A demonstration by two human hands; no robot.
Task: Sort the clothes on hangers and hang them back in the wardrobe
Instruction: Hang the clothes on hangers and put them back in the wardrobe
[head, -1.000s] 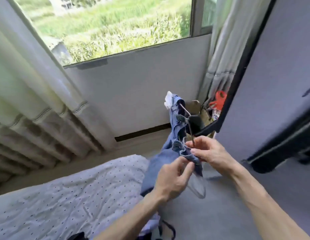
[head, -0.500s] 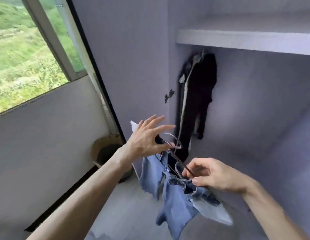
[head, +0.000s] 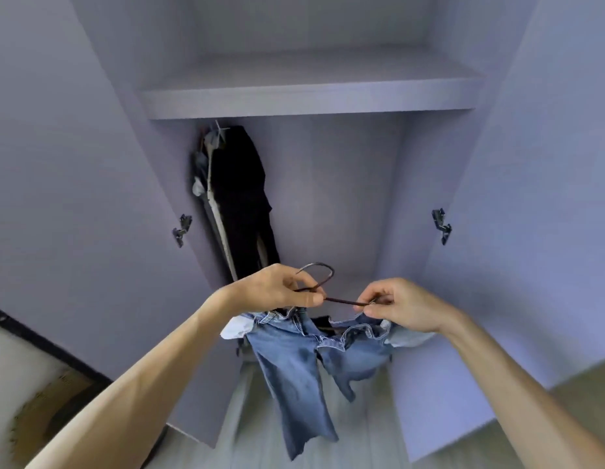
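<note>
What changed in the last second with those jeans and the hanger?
The person turned to face the open wardrobe. The left hand, open half a second ago, now grips the hanger by its hook. The right hand kept pinching the hanger; the jeans stayed on it.

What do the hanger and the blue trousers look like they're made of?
The hanger is thin dark wire, probably metal, going by its slim bent hook; a coating can't be told. The blue trousers look like matte denim, with pale stitched seams and a zip fly.
</note>
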